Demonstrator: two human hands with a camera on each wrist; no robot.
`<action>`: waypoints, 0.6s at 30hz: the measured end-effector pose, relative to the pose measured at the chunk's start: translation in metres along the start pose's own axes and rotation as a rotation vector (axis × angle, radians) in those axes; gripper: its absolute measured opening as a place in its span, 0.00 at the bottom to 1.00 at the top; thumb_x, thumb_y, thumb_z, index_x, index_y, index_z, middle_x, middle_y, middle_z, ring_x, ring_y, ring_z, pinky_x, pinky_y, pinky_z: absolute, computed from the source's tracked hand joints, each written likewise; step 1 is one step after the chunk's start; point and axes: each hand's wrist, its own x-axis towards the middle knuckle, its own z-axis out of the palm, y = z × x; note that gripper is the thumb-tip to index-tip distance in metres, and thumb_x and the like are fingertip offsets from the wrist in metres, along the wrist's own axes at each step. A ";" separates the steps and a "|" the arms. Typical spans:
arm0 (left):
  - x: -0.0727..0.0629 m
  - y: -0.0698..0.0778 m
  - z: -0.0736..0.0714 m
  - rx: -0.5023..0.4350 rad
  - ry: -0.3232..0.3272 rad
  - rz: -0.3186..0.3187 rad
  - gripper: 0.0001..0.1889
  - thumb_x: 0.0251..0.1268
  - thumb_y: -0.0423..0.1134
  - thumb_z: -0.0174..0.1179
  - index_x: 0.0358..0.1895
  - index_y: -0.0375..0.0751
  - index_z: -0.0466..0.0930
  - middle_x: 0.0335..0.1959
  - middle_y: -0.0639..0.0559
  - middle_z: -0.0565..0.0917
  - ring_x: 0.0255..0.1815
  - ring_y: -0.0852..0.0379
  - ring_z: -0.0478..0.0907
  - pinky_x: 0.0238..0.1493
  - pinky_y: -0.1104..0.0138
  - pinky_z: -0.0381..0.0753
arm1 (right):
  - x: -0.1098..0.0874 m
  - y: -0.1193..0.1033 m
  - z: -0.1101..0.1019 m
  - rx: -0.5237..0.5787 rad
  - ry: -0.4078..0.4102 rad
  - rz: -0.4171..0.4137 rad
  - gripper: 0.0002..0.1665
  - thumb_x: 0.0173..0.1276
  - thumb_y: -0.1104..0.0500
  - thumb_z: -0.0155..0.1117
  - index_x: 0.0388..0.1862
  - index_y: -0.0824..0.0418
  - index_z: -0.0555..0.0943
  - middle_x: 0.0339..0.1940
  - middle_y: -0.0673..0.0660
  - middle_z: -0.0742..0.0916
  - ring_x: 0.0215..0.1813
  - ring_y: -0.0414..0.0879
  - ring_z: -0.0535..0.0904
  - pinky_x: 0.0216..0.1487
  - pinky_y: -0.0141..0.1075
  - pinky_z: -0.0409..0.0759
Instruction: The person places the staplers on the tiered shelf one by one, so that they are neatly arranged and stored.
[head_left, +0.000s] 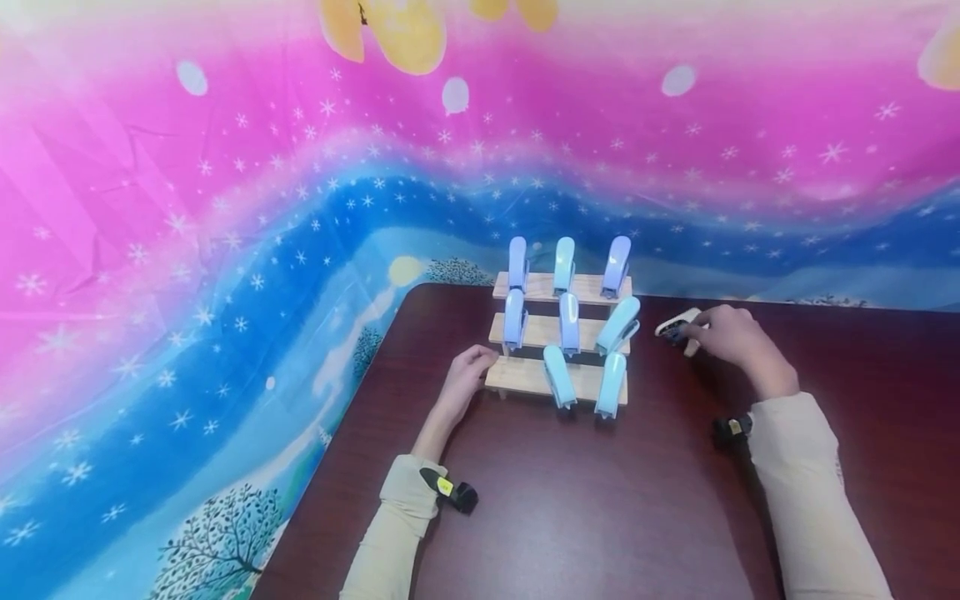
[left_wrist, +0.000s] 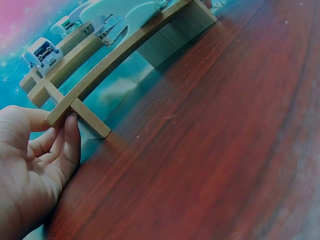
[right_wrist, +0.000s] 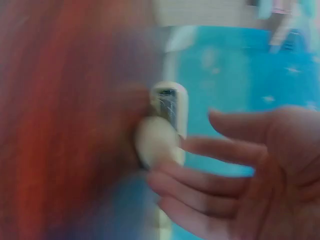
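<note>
At the left, my left hand (head_left: 461, 385) pinches the end of the lowest board of a three-step wooden rack (head_left: 517, 377); the left wrist view shows thumb and fingers on the board's corner (left_wrist: 59, 114). Purple and mint staplers (head_left: 612, 385) stand on the steps: three on top, three in the middle, two mint ones in front. My right hand (head_left: 738, 340) is at a cream stapler (head_left: 667, 326) with a dark inner side, right of the rack. In the blurred right wrist view, extended fingers (right_wrist: 200, 182) reach the cream stapler (right_wrist: 183, 107) while the thumb stands apart from it.
The dark red wooden table (head_left: 585, 508) runs under the rack and both arms. Behind and to the left hangs a pink and blue cloth (head_left: 247, 250) with a snowflake print. A black wrist camera (head_left: 453, 493) sits on the left sleeve and another (head_left: 731, 429) on the right.
</note>
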 end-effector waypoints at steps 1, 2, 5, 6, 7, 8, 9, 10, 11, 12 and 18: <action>0.000 0.000 0.000 0.000 0.002 0.000 0.12 0.75 0.35 0.56 0.48 0.27 0.81 0.46 0.41 0.84 0.41 0.57 0.81 0.41 0.67 0.84 | 0.000 -0.002 -0.002 0.018 -0.029 0.004 0.20 0.78 0.55 0.60 0.46 0.74 0.86 0.30 0.62 0.89 0.37 0.58 0.84 0.41 0.51 0.81; 0.000 0.001 0.000 0.000 0.005 -0.002 0.12 0.74 0.35 0.56 0.48 0.27 0.81 0.46 0.41 0.84 0.40 0.57 0.81 0.41 0.67 0.84 | 0.000 -0.004 -0.002 0.028 -0.051 0.005 0.20 0.77 0.55 0.62 0.45 0.74 0.86 0.29 0.59 0.89 0.35 0.55 0.84 0.39 0.48 0.81; 0.001 0.001 -0.001 -0.008 0.003 -0.003 0.13 0.74 0.35 0.56 0.49 0.27 0.81 0.45 0.41 0.84 0.40 0.57 0.81 0.40 0.67 0.84 | 0.002 -0.009 -0.001 0.012 -0.067 -0.023 0.21 0.70 0.57 0.71 0.48 0.76 0.84 0.35 0.64 0.89 0.38 0.57 0.84 0.42 0.51 0.83; 0.001 0.001 -0.001 -0.009 0.001 -0.005 0.13 0.74 0.36 0.57 0.49 0.27 0.81 0.45 0.41 0.84 0.41 0.57 0.81 0.41 0.67 0.84 | 0.003 -0.009 0.000 -0.016 -0.061 -0.037 0.21 0.67 0.58 0.73 0.48 0.76 0.84 0.37 0.66 0.88 0.39 0.58 0.83 0.44 0.54 0.83; 0.001 0.001 0.000 -0.010 -0.002 -0.007 0.13 0.74 0.36 0.56 0.50 0.27 0.81 0.45 0.41 0.84 0.41 0.57 0.81 0.41 0.67 0.84 | 0.003 -0.010 0.001 -0.046 -0.052 -0.045 0.20 0.64 0.59 0.75 0.47 0.75 0.84 0.39 0.67 0.87 0.42 0.61 0.81 0.47 0.55 0.80; 0.001 0.000 0.000 -0.010 -0.004 -0.008 0.14 0.74 0.36 0.56 0.50 0.27 0.81 0.46 0.41 0.84 0.41 0.57 0.82 0.41 0.66 0.84 | 0.003 -0.009 0.002 -0.075 -0.043 -0.051 0.20 0.62 0.61 0.76 0.47 0.74 0.84 0.41 0.69 0.85 0.44 0.64 0.78 0.50 0.58 0.77; 0.001 0.000 0.000 -0.011 -0.006 -0.011 0.14 0.74 0.36 0.56 0.50 0.27 0.81 0.46 0.41 0.85 0.41 0.57 0.82 0.41 0.66 0.84 | 0.003 -0.009 0.003 -0.093 -0.037 -0.055 0.20 0.60 0.62 0.77 0.47 0.73 0.84 0.43 0.72 0.83 0.47 0.67 0.74 0.51 0.60 0.75; 0.001 0.000 0.000 -0.011 -0.006 -0.011 0.14 0.75 0.36 0.56 0.50 0.26 0.81 0.46 0.41 0.85 0.41 0.57 0.82 0.41 0.66 0.84 | 0.002 -0.008 0.004 -0.101 -0.037 -0.059 0.18 0.59 0.65 0.77 0.46 0.72 0.84 0.45 0.74 0.81 0.49 0.70 0.71 0.52 0.62 0.73; 0.000 0.000 0.000 -0.014 -0.005 -0.012 0.14 0.74 0.36 0.56 0.50 0.26 0.81 0.46 0.41 0.85 0.41 0.56 0.82 0.41 0.66 0.85 | 0.002 -0.007 0.006 -0.108 -0.034 -0.058 0.16 0.57 0.66 0.77 0.44 0.70 0.84 0.48 0.76 0.78 0.51 0.72 0.68 0.53 0.64 0.71; 0.000 0.000 0.000 -0.015 -0.004 -0.014 0.14 0.74 0.36 0.56 0.50 0.26 0.81 0.46 0.41 0.85 0.41 0.57 0.82 0.41 0.66 0.85 | 0.002 -0.007 0.007 -0.108 -0.033 -0.055 0.13 0.57 0.68 0.77 0.41 0.69 0.84 0.51 0.78 0.75 0.54 0.75 0.65 0.55 0.66 0.69; 0.000 0.000 0.000 -0.019 -0.015 -0.012 0.13 0.74 0.36 0.57 0.49 0.27 0.81 0.43 0.43 0.84 0.39 0.57 0.81 0.40 0.66 0.85 | 0.001 -0.006 0.012 -0.093 -0.064 -0.040 0.09 0.58 0.66 0.76 0.30 0.63 0.82 0.51 0.75 0.75 0.51 0.70 0.70 0.51 0.61 0.75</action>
